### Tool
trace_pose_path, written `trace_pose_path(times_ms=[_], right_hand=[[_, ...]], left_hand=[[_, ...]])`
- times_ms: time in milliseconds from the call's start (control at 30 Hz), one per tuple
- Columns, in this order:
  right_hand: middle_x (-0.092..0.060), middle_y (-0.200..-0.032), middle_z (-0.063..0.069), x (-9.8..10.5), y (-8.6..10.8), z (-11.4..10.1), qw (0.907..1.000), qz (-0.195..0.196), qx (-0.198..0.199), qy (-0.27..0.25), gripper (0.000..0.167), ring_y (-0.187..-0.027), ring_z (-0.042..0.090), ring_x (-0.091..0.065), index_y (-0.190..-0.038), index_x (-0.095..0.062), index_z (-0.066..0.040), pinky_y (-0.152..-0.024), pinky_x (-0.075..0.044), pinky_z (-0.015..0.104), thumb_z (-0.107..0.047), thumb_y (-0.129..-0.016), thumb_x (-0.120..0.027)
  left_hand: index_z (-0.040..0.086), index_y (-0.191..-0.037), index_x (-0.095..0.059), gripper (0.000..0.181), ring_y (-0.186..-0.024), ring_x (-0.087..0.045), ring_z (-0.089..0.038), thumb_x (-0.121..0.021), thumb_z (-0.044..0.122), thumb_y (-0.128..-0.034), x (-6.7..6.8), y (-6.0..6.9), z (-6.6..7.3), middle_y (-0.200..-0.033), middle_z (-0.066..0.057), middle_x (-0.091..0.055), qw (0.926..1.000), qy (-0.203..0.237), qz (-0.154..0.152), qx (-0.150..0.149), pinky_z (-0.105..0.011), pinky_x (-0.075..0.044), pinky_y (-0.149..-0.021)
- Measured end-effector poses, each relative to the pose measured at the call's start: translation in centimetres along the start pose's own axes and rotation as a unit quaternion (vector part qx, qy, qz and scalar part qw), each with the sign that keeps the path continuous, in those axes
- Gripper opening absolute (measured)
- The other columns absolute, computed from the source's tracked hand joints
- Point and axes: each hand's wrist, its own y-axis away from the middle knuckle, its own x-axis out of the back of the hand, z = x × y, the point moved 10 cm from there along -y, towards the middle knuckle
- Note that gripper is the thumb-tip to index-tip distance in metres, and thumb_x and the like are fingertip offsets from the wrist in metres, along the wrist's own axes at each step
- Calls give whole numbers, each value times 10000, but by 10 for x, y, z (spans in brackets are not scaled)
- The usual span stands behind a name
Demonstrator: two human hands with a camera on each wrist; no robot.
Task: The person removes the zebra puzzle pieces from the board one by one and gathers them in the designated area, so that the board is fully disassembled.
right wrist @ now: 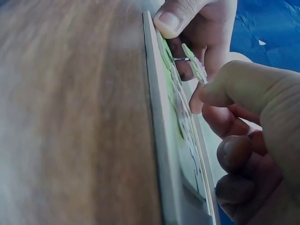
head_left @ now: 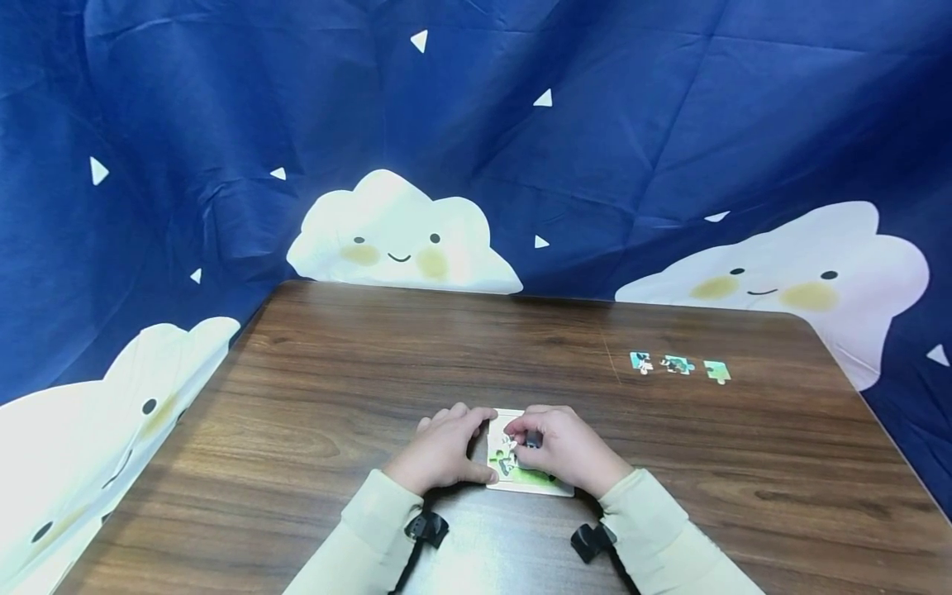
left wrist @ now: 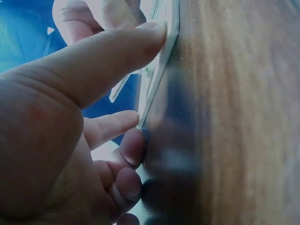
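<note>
A small pale puzzle board (head_left: 535, 487) lies on the wooden table, with green and black-and-white pieces on it. My right hand (head_left: 568, 446) pinches a puzzle piece (right wrist: 194, 63) between thumb and forefinger. That piece is tilted just above the board's left part, apart from the surface in the right wrist view. My left hand (head_left: 444, 453) rests at the board's left side. Its thumb presses on the near left corner and its forefinger touches the far left corner; the other fingers are extended. The right hand hides much of the board's right half in the head view.
Three loose puzzle pieces lie in a row at the back right: a blue-and-white one (head_left: 641, 362), a teal one (head_left: 678, 364) and a green one (head_left: 717, 371). A blue curtain (head_left: 461, 107) with white clouds hangs behind the brown table (head_left: 312, 413).
</note>
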Motion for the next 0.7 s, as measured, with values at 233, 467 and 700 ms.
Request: trace_pose_path(times_ms=[233, 467, 700], right_hand=[[-602, -811, -93, 7, 2, 6, 9999, 114, -113, 17, 198, -711, 70, -551, -980, -765, -105, -646, -456, 224, -63, -790, -731], [-533, -774, -106, 24, 6, 18, 9993, 281, -231, 64, 188, -705, 40, -502, -980, -764, -101, -662, -447, 238, -62, -798, -736], [-530, -763, -93, 43, 14, 41, 9964, 454, -713, -17, 218, -700, 71, -497, -980, -768, -120, -635, -424, 239, -49, -780, -716]], left_hand=[[216, -1435, -530, 856, -960, -487, -169, -868, 461, -688, 0, 0, -1, -1082, 34, -551, 10000, 56, -42, 6, -356, -346, -796], [217, -1438, -529, 860, -941, -479, -159, -870, 464, -688, -1, 0, -1, -1053, 46, -538, 10000, 70, -70, 10, -353, -348, -794], [219, -1439, -527, 857, -937, -475, -154, -871, 460, -692, -1, -1, -2, -1037, 52, -540, 9999, 105, -82, 30, -360, -345, -800]])
